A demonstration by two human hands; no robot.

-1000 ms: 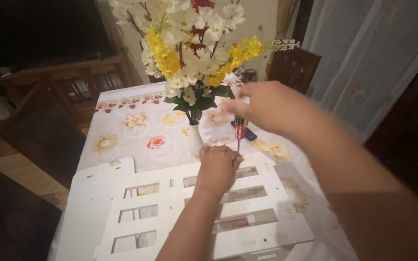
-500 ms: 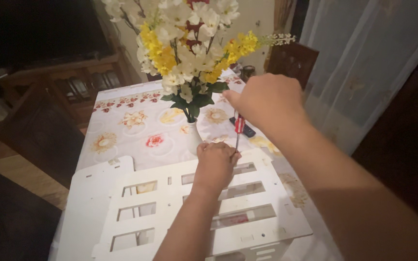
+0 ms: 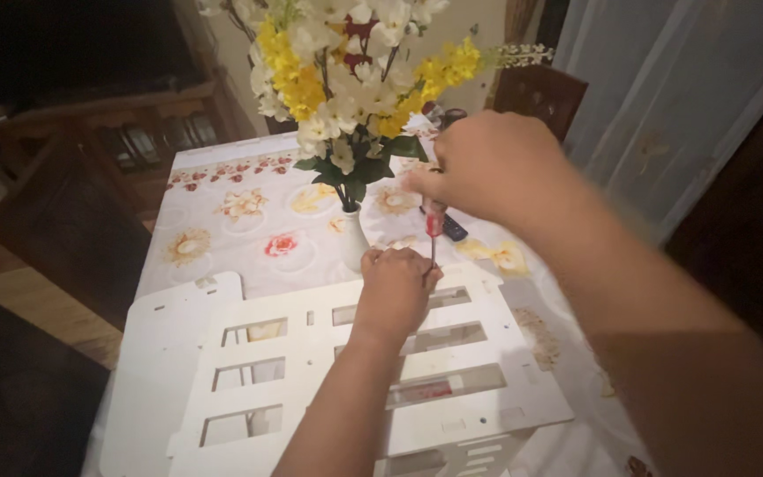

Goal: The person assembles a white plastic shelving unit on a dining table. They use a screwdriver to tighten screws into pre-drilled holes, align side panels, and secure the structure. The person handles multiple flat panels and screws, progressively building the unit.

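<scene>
A white slotted panel (image 3: 452, 353) with rectangular cut-outs lies flat on the table, over another white board (image 3: 156, 353). My left hand (image 3: 395, 287) rests on the panel's far edge, fingers curled down against it. My right hand (image 3: 487, 168) is closed around the top of a red-handled screwdriver (image 3: 434, 228), held upright, its thin shaft pointing down at the panel right beside my left fingertips. The tip itself is too small to make out.
A white vase (image 3: 352, 238) of yellow and white flowers (image 3: 346, 79) stands just behind the panel. A dark remote-like object (image 3: 452, 228) lies near it on the floral tablecloth (image 3: 222, 221). Dark wooden chairs (image 3: 540, 88) and a curtain (image 3: 664, 97) surround the table.
My right hand with the screwdriver has shifted slightly and turned. My left hand stays on the panel's edge. The view has tilted a little.
</scene>
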